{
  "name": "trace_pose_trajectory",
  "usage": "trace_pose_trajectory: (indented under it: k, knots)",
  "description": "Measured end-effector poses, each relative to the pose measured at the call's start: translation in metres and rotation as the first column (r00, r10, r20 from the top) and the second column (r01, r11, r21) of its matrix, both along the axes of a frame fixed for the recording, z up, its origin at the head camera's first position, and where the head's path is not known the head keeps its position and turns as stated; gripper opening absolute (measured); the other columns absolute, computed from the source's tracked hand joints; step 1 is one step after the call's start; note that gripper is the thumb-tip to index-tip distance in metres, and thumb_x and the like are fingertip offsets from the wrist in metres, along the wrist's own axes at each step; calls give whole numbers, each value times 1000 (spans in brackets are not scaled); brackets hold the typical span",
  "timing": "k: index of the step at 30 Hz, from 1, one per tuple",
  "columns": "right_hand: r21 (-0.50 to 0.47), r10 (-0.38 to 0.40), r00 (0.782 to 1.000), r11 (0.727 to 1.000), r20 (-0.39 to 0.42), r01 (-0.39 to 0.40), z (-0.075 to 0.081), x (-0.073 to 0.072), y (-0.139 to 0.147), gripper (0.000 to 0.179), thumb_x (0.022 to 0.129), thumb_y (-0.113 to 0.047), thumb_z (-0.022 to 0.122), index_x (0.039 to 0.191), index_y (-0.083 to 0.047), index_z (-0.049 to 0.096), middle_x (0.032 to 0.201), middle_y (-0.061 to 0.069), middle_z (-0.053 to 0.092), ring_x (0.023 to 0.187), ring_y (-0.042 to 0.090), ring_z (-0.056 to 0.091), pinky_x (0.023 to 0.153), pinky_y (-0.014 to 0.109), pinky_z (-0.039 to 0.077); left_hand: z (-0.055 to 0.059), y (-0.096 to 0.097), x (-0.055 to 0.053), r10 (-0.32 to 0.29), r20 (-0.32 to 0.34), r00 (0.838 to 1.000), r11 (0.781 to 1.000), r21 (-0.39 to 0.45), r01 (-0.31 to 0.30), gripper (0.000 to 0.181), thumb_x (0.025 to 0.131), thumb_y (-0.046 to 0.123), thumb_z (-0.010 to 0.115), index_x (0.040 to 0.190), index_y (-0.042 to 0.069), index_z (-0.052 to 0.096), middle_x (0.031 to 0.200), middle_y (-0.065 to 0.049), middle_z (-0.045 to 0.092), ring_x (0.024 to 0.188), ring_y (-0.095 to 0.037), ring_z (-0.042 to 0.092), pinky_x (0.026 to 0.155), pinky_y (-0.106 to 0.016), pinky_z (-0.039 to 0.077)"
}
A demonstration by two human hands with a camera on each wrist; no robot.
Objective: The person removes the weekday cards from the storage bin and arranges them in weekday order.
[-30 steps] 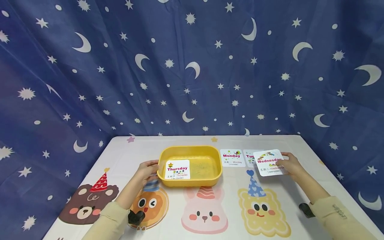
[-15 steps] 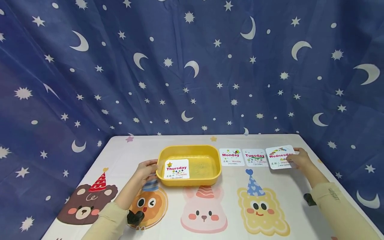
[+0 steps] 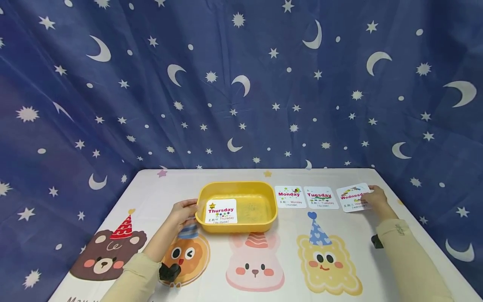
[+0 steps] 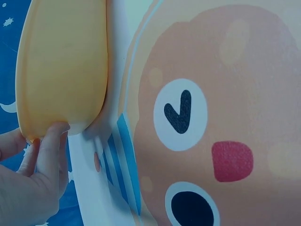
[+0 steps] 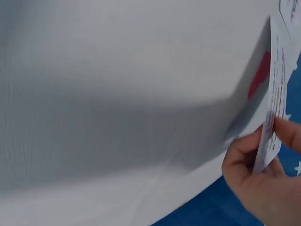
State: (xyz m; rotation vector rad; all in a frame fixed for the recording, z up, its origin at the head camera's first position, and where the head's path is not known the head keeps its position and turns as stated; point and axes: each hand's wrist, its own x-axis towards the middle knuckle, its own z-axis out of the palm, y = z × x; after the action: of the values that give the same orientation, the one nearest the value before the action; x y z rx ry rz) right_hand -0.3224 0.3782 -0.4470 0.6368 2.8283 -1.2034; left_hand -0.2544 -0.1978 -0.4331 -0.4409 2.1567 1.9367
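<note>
My left hand (image 3: 183,214) grips the left end of a yellow plastic basin (image 3: 241,228). In the left wrist view, its fingers press the basin's outer wall (image 4: 66,61), with the thumb by the rim. Inside the basin a white "Thursday" card (image 3: 221,211) leans at the left. My right hand (image 3: 377,203) pinches the right edge of a "Wednesday" card (image 3: 351,196), thumb on the printed face. The right wrist view shows this card (image 5: 276,94) tilted, one edge close over the tabletop. To its left lie the "Tuesday" card (image 3: 320,198) and "Monday" card (image 3: 290,197), side by side.
A white tablecloth (image 3: 294,260) printed with cartoon animals covers the table. Behind it hangs a blue curtain (image 3: 211,126) with moons and stars. Small black devices sit at both wrists, one at the left sleeve (image 3: 130,274).
My right hand has carried the Wednesday card right and lowered it beside the Tuesday card, uncovering that card. My left hand has stayed on the basin.
</note>
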Motion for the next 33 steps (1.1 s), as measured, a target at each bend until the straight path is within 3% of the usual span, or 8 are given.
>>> trace_pose_trajectory:
  k: [6,12,17,23,29,33]
  knots:
    - [142,-70,998,987,5,68,-7,-2,-9,54,78,-1,49,126,21,36,122,39,45,109,49,46,99,52,40,-1,-1,1,13,-7,1000,1000,-4,-13,41,96,4,49,135,-5,43,120,-19,55,76,-10,62,63,-22,58]
    - [161,-142,988,978,58,131,-15,-1,-15,48,81,-3,49,122,21,40,117,37,49,104,46,50,94,49,46,-3,1,2,5,-3,1000,1000,-10,-5,41,96,4,49,135,-6,43,121,-20,55,75,-10,62,63,-23,58]
    - [181,-149,986,975,80,133,-19,-1,-21,42,83,-3,49,117,21,43,107,37,50,98,45,50,86,48,48,-3,0,3,15,7,1000,1000,-12,-15,40,96,2,48,134,-7,43,127,-26,52,78,-12,63,66,-26,59]
    - [267,-156,978,957,136,115,-18,1,-28,37,86,-3,41,114,21,42,110,36,37,113,50,36,92,56,42,-4,0,2,9,-2,1000,1000,-11,-9,40,95,2,48,134,-7,43,129,-26,50,78,-12,63,65,-24,59]
    - [337,-139,983,937,116,93,-18,0,-30,33,86,-1,41,112,19,45,113,35,36,115,50,35,94,60,40,-2,2,1,11,0,1000,1000,-14,-11,41,95,2,49,135,-6,43,128,-24,50,76,-11,61,64,-23,58]
    - [316,-131,987,944,92,96,-17,0,-29,35,82,0,47,113,17,45,112,35,40,114,51,37,95,61,39,-1,2,1,15,0,1000,1000,-17,-15,41,95,2,48,135,-6,43,127,-23,51,76,-11,60,63,-23,58]
